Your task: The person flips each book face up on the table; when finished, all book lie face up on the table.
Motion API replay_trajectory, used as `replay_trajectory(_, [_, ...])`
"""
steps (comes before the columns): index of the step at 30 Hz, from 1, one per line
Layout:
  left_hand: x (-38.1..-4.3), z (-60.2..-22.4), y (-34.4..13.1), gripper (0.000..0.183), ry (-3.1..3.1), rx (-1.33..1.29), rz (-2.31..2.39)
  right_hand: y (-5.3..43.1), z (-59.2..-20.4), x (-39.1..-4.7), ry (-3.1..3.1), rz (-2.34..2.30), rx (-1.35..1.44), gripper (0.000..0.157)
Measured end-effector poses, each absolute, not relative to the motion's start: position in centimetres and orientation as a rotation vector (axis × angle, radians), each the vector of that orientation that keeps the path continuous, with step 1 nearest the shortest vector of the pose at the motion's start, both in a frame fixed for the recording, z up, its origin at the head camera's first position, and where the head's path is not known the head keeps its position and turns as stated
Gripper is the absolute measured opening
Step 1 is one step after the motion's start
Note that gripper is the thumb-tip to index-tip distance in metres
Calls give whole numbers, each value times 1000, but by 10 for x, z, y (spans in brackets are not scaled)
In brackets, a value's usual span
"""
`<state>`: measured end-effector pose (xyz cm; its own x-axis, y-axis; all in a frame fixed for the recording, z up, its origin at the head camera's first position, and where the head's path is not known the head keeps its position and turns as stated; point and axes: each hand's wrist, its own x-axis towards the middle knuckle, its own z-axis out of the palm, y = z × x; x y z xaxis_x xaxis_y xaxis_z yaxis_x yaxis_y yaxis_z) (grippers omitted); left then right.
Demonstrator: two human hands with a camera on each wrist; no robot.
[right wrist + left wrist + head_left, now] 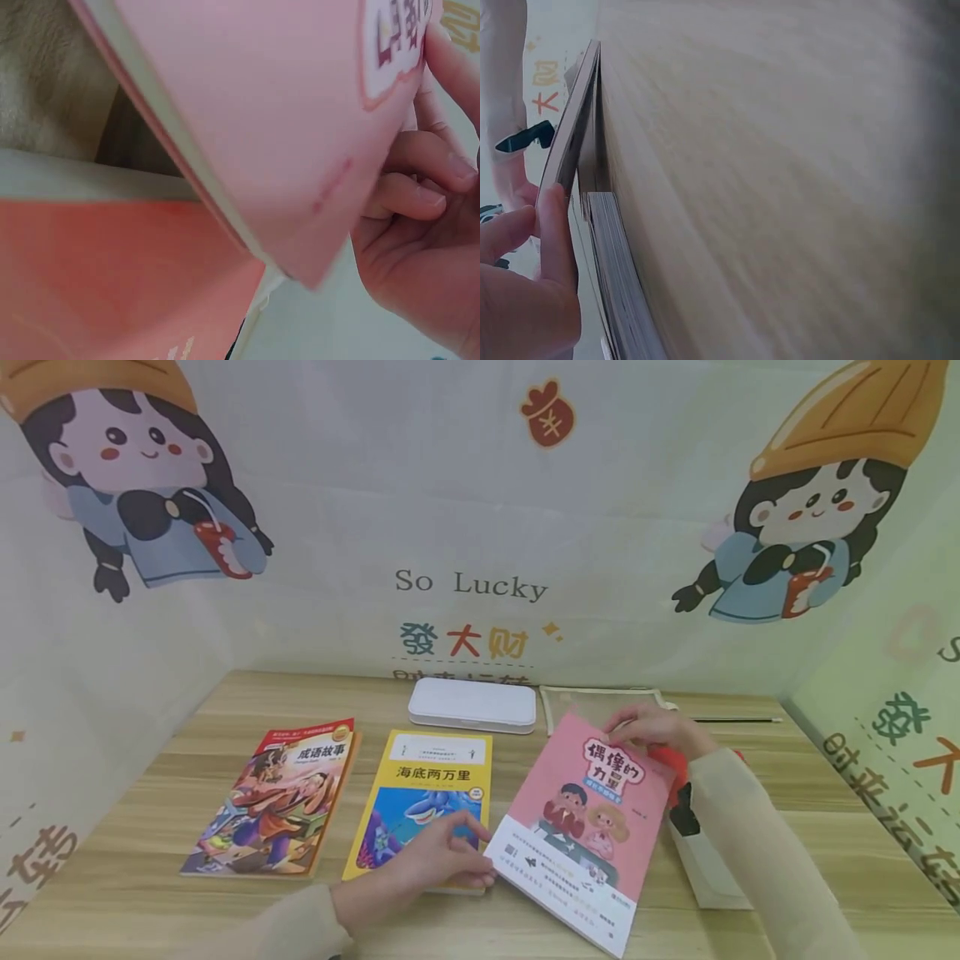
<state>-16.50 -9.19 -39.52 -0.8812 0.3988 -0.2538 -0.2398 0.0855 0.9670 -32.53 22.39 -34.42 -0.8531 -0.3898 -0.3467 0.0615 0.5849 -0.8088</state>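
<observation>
The pink book (pixel 581 835) is held slanted between two hands over the right half of the wooden surface (pixel 262 702), just beside the yellow book (pixel 427 802). On my head feed I see the left hand (pixel 420 864) pinching its lower-left corner, finger and thumb nearly together, and the right hand (pixel 660 731) gripping its top edge, but looking down on the cover I can hardly judge its height. My left wrist view shows that better: the pink book is edge-on, tilted up from the surface, with the page edges of a book (pixel 626 285) beside it. The right wrist view gives me the right hand's curled fingers (pixel 420 196) and a broad orange-red cover (pixel 112 277), where the head feed leaves only a red patch (pixel 671 764) near the right sleeve (pixel 757 835)
</observation>
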Motion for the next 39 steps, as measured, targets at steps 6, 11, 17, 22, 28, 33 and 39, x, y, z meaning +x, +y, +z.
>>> replay_trajectory(6, [-162,-396,-87,30,1896,129,1834,213,-351,-326,2490,-1078,-289,26])
replay_trajectory(11, [-159,-395,-85,29,1889,103,1816,206,-354,-329,2506,-1029,-327,26])
replay_trajectory(17, [-156,-394,-84,27,1915,102,1771,199,-359,-332,2490,-997,-333,26])
replay_trajectory(22, [-154,-395,-85,26,1922,125,1756,193,-363,-333,2496,-1017,-307,28])
replay_trajectory(28, [-152,-396,-84,24,1929,130,1725,186,-366,-334,2488,-1009,-324,27])
replay_trajectory(33, [-153,-398,-83,23,1915,120,1696,182,-369,-334,2477,-1033,-331,25])
replay_trajectory(39, [-154,-397,-83,23,1915,100,1655,181,-375,-337,2486,-1071,-327,22])
